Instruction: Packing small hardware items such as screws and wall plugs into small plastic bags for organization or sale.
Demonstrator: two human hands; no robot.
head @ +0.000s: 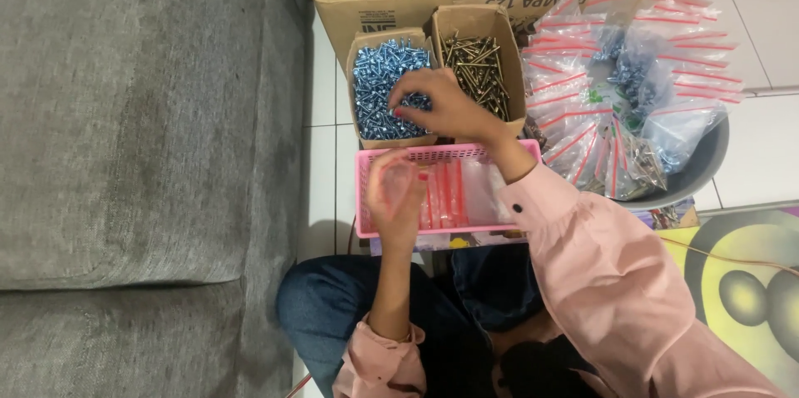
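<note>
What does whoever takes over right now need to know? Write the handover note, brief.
Right hand: reaching into the box of silver-blue screws, fingers pinching at the screws.
Left hand: raised over the pink basket, holding a small clear zip bag.
Basket holds empty red-strip zip bags.
Box of brass-coloured screws stands beside the silver-blue ones.
Done: filled bags heaped in the grey basin on the right.
Left: both screw boxes remain well stocked, and empty bags remain.
</note>
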